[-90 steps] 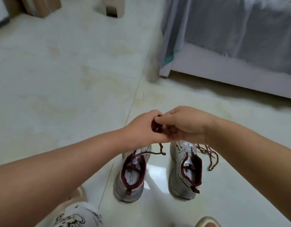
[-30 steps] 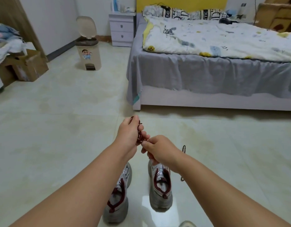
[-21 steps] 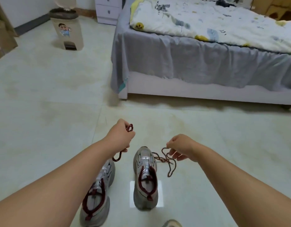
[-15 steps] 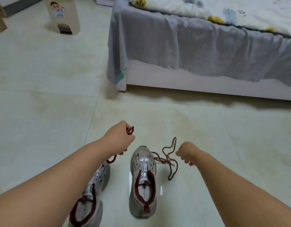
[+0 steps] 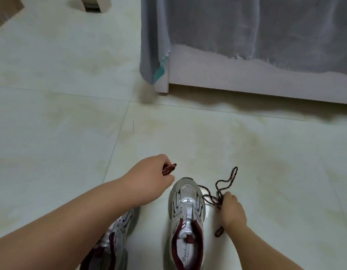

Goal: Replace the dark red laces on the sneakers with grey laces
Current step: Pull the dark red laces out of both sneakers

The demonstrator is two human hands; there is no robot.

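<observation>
Beyond the bed frame, a bin stands.

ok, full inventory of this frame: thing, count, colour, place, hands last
sneakers: 2, silver-grey with dark red lining, on the floor near the bottom; right sneaker in full view, left sneaker partly behind the left forearm
bundled lace: 1, dark red, in the left hand
loose lace: 1, dark red, on the floor right of the right sneaker
bed: 1, pale frame, grey sheet hanging, top right
bin: 1, beige, top edge
cardboard box: 1, brown, top left corner
floor: pale tiles
left hand: grips the bundled lace
right hand: pinches the loose lace
</observation>
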